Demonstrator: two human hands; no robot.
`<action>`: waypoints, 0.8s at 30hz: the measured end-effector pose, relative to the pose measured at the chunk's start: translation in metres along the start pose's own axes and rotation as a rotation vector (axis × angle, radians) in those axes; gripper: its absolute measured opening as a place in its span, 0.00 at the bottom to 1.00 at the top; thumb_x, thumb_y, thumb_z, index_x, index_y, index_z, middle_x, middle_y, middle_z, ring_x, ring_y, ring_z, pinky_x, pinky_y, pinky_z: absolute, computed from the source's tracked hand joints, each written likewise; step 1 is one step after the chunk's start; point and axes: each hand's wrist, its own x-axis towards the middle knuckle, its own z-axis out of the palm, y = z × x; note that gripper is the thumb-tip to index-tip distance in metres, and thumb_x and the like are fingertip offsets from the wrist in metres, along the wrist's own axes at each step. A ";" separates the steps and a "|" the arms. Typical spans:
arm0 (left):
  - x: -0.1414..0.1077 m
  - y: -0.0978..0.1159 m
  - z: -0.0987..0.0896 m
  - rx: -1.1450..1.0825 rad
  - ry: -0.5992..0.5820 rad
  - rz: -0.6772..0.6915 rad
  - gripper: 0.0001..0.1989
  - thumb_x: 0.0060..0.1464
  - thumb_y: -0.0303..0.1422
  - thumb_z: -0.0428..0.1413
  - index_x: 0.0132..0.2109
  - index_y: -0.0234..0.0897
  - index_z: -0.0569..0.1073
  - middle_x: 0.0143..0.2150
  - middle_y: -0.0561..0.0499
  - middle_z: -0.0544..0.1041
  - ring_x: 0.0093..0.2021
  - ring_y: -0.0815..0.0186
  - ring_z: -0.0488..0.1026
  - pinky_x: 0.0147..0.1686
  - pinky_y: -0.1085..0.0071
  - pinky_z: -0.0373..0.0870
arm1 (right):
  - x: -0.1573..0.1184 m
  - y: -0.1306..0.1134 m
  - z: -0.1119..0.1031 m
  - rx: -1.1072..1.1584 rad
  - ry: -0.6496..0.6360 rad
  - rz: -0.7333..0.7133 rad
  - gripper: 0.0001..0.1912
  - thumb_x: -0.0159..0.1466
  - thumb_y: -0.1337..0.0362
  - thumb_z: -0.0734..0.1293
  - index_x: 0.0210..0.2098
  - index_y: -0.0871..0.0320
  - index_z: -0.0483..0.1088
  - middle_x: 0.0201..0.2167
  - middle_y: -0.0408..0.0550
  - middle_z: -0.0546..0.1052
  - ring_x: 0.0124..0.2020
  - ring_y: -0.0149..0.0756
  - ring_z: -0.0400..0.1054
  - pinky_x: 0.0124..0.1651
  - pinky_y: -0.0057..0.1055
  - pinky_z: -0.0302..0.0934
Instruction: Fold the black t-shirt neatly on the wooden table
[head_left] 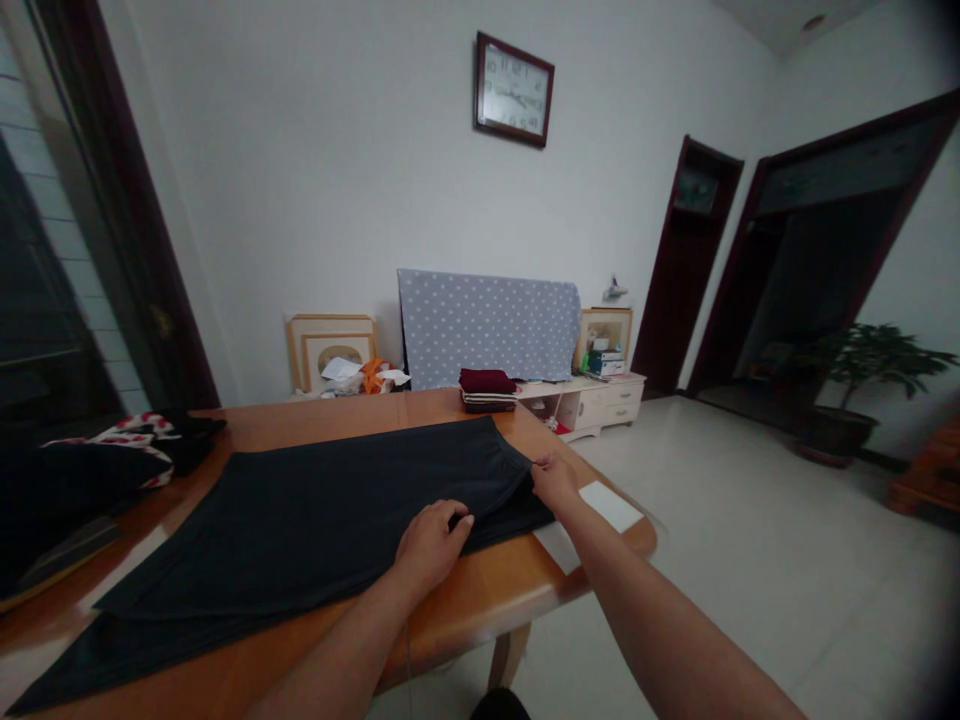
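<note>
A pair of black trousers point(322, 515) lies spread across the wooden table, waist end to the right and legs reaching toward the lower left. The lower layer shows past the upper one along the near side. My right hand point(553, 482) pinches the edge of the waistband at the right and lifts it slightly, leaving a gap between the layers. On the near edge of the trousers, my left hand point(435, 542) has its fingers and thumb curled together on the cloth. Its fingertips are partly hidden.
The wooden table point(465, 610) bears a stack of folded clothes point(487, 390) at its far edge and white paper point(611, 507) by the right corner. More dark clothing point(82, 480) is piled on the left. Beyond stand a low white cabinet point(619, 400) and a cloth-covered panel point(487, 325).
</note>
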 end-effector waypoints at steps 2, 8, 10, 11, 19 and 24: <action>0.007 0.007 -0.004 0.016 -0.044 -0.033 0.16 0.60 0.42 0.54 0.48 0.40 0.77 0.47 0.43 0.79 0.47 0.56 0.75 0.46 0.65 0.66 | 0.000 0.003 -0.002 -0.011 -0.019 -0.048 0.03 0.59 0.68 0.64 0.30 0.59 0.71 0.22 0.45 0.73 0.25 0.33 0.67 0.31 0.28 0.55; 0.061 0.035 0.000 -0.013 -0.025 0.057 0.21 0.54 0.41 0.60 0.53 0.38 0.75 0.54 0.39 0.77 0.54 0.52 0.74 0.53 0.63 0.65 | 0.005 -0.002 -0.005 0.067 -0.085 -0.149 0.06 0.59 0.64 0.65 0.26 0.56 0.70 0.25 0.44 0.74 0.29 0.34 0.66 0.33 0.28 0.54; 0.082 0.041 0.011 -0.092 -0.006 0.041 0.27 0.50 0.40 0.63 0.57 0.36 0.73 0.59 0.37 0.74 0.59 0.50 0.70 0.58 0.62 0.63 | 0.006 -0.010 -0.004 0.119 -0.124 -0.186 0.06 0.58 0.62 0.65 0.26 0.56 0.71 0.26 0.44 0.74 0.31 0.34 0.66 0.34 0.27 0.54; 0.092 0.043 0.017 -0.136 -0.004 0.028 0.30 0.48 0.39 0.65 0.58 0.36 0.72 0.60 0.37 0.73 0.60 0.49 0.70 0.59 0.62 0.62 | 0.006 -0.016 -0.003 0.150 -0.152 -0.202 0.06 0.57 0.62 0.66 0.27 0.56 0.72 0.27 0.43 0.75 0.31 0.34 0.66 0.34 0.27 0.55; 0.126 0.021 0.033 -0.741 0.235 -0.353 0.16 0.49 0.21 0.56 0.45 0.35 0.80 0.41 0.44 0.82 0.44 0.58 0.78 0.47 0.67 0.71 | -0.001 -0.060 0.008 0.417 -0.357 -0.174 0.11 0.58 0.57 0.66 0.36 0.57 0.75 0.29 0.41 0.76 0.30 0.31 0.66 0.33 0.25 0.58; 0.123 -0.030 -0.004 -1.093 0.390 -0.658 0.23 0.49 0.18 0.55 0.52 0.34 0.77 0.31 0.47 0.80 0.28 0.64 0.78 0.34 0.68 0.75 | 0.003 -0.048 0.017 0.452 -0.309 0.077 0.08 0.61 0.61 0.64 0.35 0.59 0.70 0.28 0.46 0.74 0.26 0.30 0.67 0.28 0.25 0.60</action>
